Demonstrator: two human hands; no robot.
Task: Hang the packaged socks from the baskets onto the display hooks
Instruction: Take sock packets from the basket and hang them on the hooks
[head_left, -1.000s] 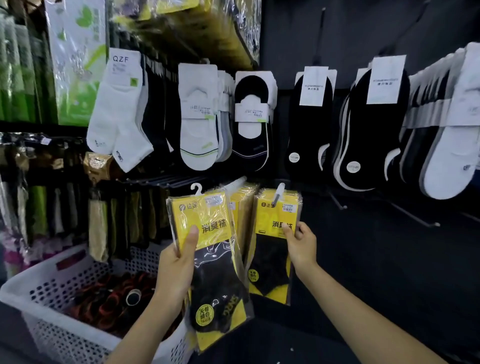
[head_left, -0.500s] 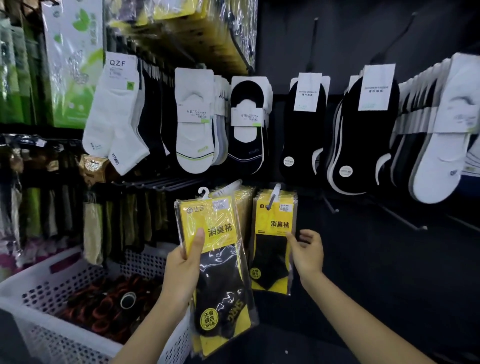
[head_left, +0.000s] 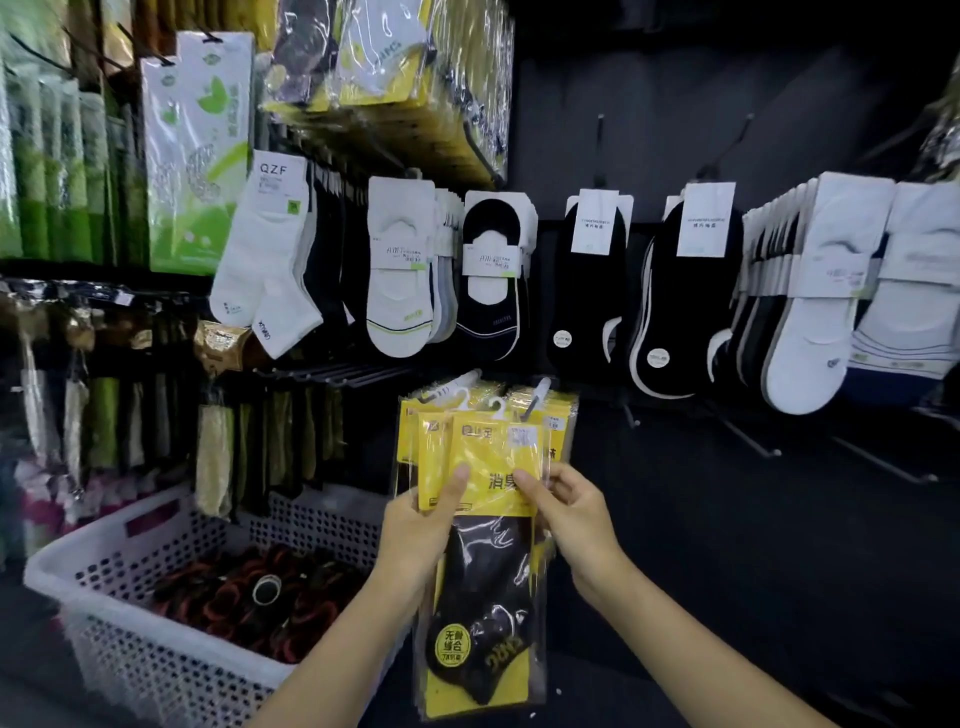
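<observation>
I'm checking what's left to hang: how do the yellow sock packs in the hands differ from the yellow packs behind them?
The held packs are gripped by the left hand and pinched by the right hand; the packs behind hang on a display hook. The held packs show full length; the packs behind show only their tops. Both have yellow cards in clear wrap.

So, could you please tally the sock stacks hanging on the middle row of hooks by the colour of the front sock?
White-fronted hanging sock stacks: 4
Black-fronted hanging sock stacks: 3
Total: 7
</observation>
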